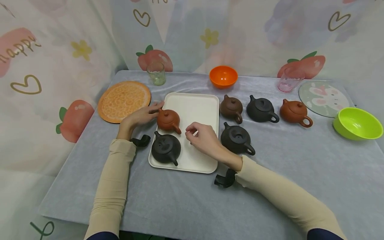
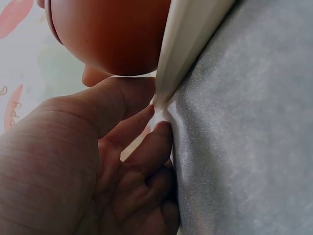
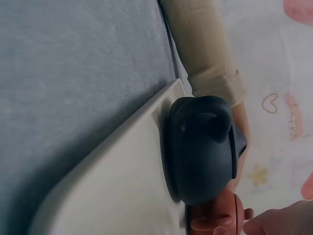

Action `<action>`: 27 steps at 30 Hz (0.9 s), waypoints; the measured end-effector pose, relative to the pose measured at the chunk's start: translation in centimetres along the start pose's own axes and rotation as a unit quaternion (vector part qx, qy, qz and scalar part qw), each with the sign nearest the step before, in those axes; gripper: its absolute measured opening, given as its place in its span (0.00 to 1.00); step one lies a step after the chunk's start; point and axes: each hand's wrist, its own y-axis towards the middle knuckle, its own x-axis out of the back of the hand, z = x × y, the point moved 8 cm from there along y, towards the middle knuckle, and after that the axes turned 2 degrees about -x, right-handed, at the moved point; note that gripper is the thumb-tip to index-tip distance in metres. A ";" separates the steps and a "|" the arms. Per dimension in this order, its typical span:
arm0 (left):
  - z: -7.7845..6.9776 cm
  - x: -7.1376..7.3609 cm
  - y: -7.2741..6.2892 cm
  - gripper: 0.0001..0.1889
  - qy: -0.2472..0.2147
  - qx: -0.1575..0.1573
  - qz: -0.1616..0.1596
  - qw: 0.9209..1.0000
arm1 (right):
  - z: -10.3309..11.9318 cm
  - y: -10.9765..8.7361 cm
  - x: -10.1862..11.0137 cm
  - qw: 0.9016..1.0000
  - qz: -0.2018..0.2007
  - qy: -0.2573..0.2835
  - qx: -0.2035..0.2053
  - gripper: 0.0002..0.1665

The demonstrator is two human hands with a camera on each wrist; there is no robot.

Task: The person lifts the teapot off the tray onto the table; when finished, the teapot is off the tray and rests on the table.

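Head view: left hand (image 1: pixel 141 116) and right hand (image 1: pixel 207 139) apart, fingers loose; left touching the left rim of the white tray (image 1: pixel 198 105) beside a red-brown teapot (image 1: pixel 168 120), right empty over the tray, near that handle. Counts to six teapots (image 1: pixel 165 148): two on the tray, four to its right. Around on the worktop (image 1: pixel 180 200), two bowls (image 1: pixel 223 80), two glasses (image 1: pixel 157 77), two round mats (image 1: pixel 124 100). Hides part of the tray behind the right hand.

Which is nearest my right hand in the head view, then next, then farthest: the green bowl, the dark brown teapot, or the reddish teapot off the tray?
1. Dark brown teapot: just right of the tray.
2. Reddish teapot: farther right.
3. Green bowl: farthest right of the three.
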 end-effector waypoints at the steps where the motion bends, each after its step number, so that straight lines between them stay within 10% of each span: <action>1: 0.0 0.0 0.0 0.30 0.000 0.001 -0.001 1.000 | 0.1 0.3 -0.2 1.000 0.003 0.000 -0.001 0.09; 27: -0.1 0.0 -0.1 0.29 -0.001 -0.010 -0.005 1.000 | 0.6 3.1 -3.0 0.999 -0.009 -0.036 -0.009 0.13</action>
